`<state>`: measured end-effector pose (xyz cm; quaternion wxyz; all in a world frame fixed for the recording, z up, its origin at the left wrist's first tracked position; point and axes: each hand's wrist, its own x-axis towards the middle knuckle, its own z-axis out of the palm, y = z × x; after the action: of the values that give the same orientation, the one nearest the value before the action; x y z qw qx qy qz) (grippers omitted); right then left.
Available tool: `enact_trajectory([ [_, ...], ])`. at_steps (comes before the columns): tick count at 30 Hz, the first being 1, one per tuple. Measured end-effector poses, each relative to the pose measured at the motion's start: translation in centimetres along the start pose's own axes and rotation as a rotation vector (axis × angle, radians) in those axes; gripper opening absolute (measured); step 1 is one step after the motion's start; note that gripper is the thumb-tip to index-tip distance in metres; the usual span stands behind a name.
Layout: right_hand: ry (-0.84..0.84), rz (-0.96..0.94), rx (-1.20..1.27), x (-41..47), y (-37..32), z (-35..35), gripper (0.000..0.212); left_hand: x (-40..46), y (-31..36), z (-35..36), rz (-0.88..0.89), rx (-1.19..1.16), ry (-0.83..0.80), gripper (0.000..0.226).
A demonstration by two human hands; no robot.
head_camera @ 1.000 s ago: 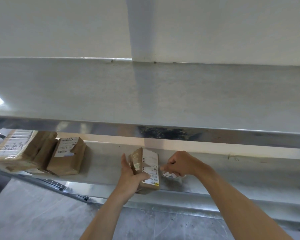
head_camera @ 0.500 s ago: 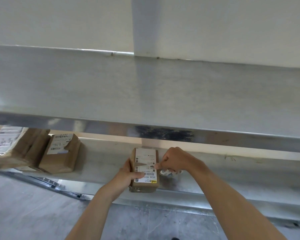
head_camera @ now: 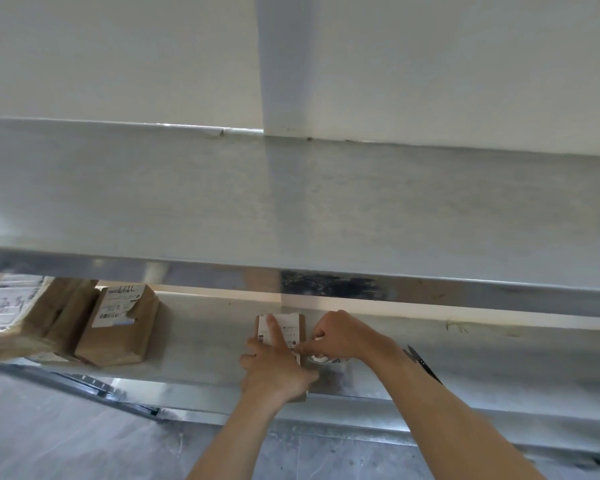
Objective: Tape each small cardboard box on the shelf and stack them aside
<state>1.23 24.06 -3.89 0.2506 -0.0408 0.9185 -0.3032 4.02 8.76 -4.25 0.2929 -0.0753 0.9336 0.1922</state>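
Steel shelf (head_camera: 201,344), smooth and brushed | small cardboard box (head_camera: 300,323) lies flat mid-shelf | left hand (head_camera: 274,367) spread, pressing box | right hand (head_camera: 340,336) pinching tape roll (head_camera: 321,359) beside box | brown labelled boxes (head_camera: 118,330) well left of it

Small cardboard box (head_camera: 293,329), white label up, is lying flat on the lower steel shelf (head_camera: 205,344) near its front edge; the left hand (head_camera: 274,367) is pressing on it, forefinger straight along the label. The right hand (head_camera: 340,336), fingers curled, is gripping a tape roll (head_camera: 321,359) just beside the box's right side. Two larger labelled boxes (head_camera: 118,327) are sitting toward the shelf's left end.
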Motion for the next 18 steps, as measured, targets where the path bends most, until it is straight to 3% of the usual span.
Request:
enact_trajectory([
  [5, 0.007, -0.022, 0.201, -1.0, 1.8, -0.7, 0.045, 0.3, -0.2, 0.0, -0.024, -0.075, 0.025, 0.129],
  [18, 0.031, 0.009, 0.238, -1.6, 3.0, 0.0, 0.057, 0.2, -2.7, -0.7, 0.078, -0.296, 0.079, 0.127],
])
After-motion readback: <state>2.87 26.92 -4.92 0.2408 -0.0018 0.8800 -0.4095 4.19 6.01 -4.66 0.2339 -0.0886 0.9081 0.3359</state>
